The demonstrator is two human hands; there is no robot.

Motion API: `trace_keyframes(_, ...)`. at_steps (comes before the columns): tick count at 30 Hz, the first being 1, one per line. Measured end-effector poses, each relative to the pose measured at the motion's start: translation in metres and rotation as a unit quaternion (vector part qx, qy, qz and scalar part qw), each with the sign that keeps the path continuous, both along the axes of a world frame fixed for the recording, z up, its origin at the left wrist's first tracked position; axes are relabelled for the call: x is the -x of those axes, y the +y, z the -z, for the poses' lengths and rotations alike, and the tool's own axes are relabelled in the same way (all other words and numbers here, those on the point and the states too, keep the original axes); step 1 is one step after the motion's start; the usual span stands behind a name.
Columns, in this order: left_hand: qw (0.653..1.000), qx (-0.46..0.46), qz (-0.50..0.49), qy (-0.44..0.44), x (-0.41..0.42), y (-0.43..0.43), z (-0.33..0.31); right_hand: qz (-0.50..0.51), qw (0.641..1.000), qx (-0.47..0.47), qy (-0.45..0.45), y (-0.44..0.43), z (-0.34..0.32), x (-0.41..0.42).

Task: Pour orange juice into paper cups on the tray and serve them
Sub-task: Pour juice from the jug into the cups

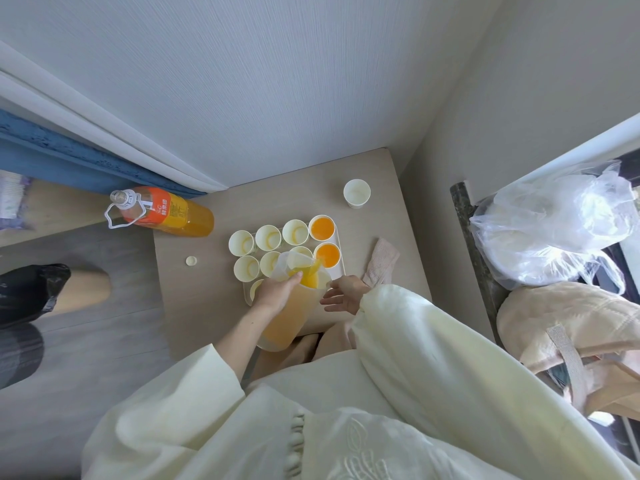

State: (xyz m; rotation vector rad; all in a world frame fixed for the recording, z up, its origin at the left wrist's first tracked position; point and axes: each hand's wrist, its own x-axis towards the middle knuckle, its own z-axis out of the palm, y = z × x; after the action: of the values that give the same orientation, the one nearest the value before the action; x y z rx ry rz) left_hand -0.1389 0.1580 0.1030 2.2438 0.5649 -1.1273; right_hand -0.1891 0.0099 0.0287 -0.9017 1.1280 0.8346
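Translucent plastic pitcher (289, 306), tilted over a white tray (338, 270) of round paper cups (268, 237), streams orange juice (327, 254) into one. The left hand (277, 292) grips it; the right hand (343, 297) hovers alongside, fingers spread.

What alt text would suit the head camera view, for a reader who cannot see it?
A left hand grips a tilted translucent pitcher, pouring orange juice at paper cups on a white tray; two cups at the right end are full, the others in view empty. The right hand is open beside the tray.
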Motion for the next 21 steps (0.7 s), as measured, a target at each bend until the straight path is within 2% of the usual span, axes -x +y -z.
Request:
trace_keyframes(10, 1.000, 0.010, -0.010, -0.008, 0.002, 0.002, -0.001, -0.001, 1.000, 0.000, -0.005, -0.003, -0.005, 0.000)
trace_keyframes(17, 0.997, 0.030, 0.018, -0.063, 0.013, 0.007, -0.003, -0.008, 0.999, -0.005, -0.034, -0.007, -0.012, 0.005)
trace_keyframes(21, 0.997, 0.041, -0.001, -0.069, 0.024, 0.013, -0.004, -0.005, 0.999, 0.013, -0.046, -0.009, -0.011, 0.010)
